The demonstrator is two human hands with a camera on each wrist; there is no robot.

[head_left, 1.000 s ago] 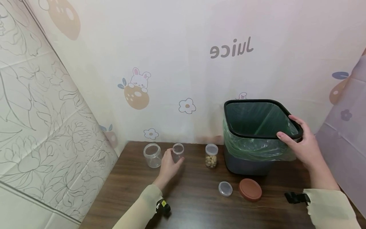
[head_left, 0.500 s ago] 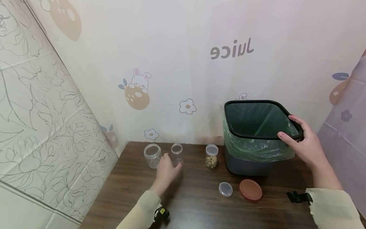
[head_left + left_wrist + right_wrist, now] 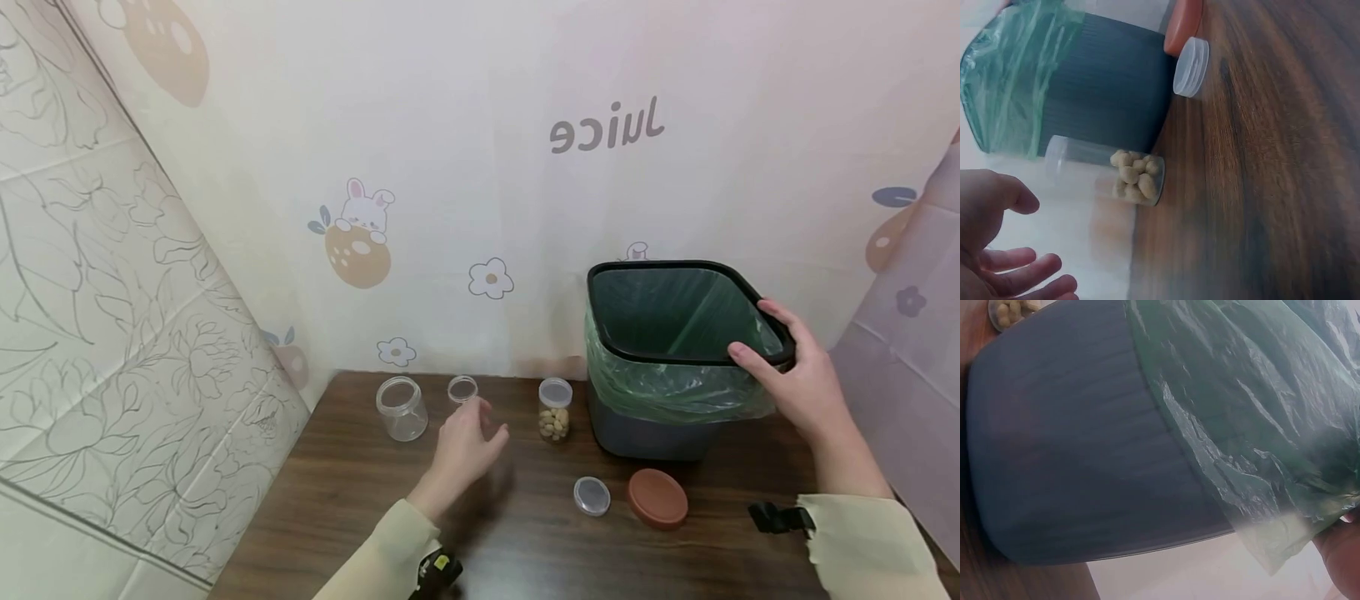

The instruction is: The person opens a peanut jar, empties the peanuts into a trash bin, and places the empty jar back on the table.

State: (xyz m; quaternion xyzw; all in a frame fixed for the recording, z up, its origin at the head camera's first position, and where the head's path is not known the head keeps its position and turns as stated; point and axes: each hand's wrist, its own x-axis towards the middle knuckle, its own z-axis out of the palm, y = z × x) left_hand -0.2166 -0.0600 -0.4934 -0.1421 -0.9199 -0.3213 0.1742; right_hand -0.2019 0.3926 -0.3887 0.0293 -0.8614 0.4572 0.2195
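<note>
My left hand, its fingers loosely spread and holding nothing, is in front of a small clear jar and partly hides it. To the right stands an upright clear jar with a translucent lid, part filled with tan nut-like pieces; in the left wrist view the fingers of the left hand are apart from this jar. At the right, my right hand grips the black rim of a dark grey trash bin lined with a green bag, thumb over the near side.
A wider clear jar without a lid stands at the back left. On the table in front of the bin lie a small translucent lid and a reddish-brown lid. A printed curtain hangs behind the table's back edge.
My left hand has let go of the small clear jar, which now stands slightly further left, and has moved right towards the jar of nut-like pieces. The right hand stays on the bin rim.
</note>
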